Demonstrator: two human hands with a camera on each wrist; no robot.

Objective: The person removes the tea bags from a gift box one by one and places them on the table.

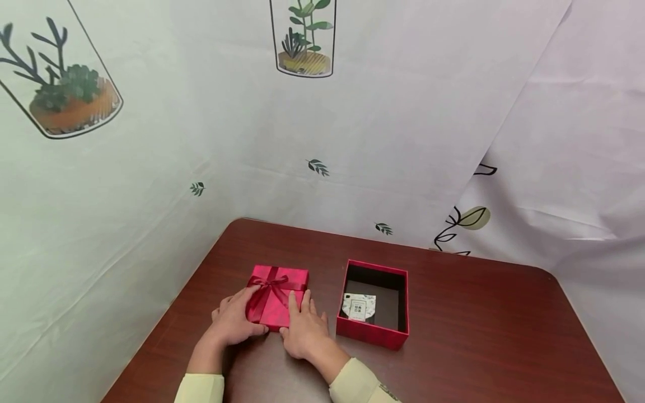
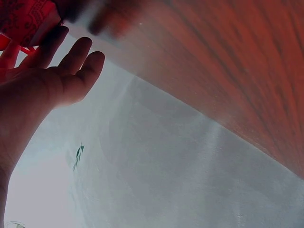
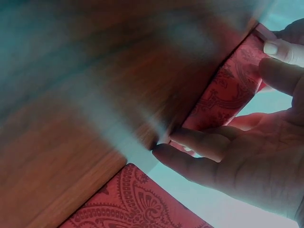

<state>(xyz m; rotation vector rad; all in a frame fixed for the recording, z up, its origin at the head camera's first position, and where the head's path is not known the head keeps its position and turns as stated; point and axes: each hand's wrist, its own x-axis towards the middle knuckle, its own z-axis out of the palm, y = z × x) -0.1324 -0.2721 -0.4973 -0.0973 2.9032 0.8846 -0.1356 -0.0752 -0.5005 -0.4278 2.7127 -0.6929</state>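
Observation:
A red gift box lid with a dark red ribbon and bow lies on the table, bow side up. My left hand curves round its left front corner, thumb along the front edge and index finger at the bow. Across the right front corner, my right hand grips the lid, with its thumb at the front edge and its fingers on the top and right side. The lid's patterned side shows beside those fingers in the right wrist view. In the left wrist view, the left hand's outer fingers hang off the lid.
Right of the lid stands an uncovered red gift box with a dark inside. A pale printed packet lies at the left in it. The brown table meets a white patterned cloth behind and at the left.

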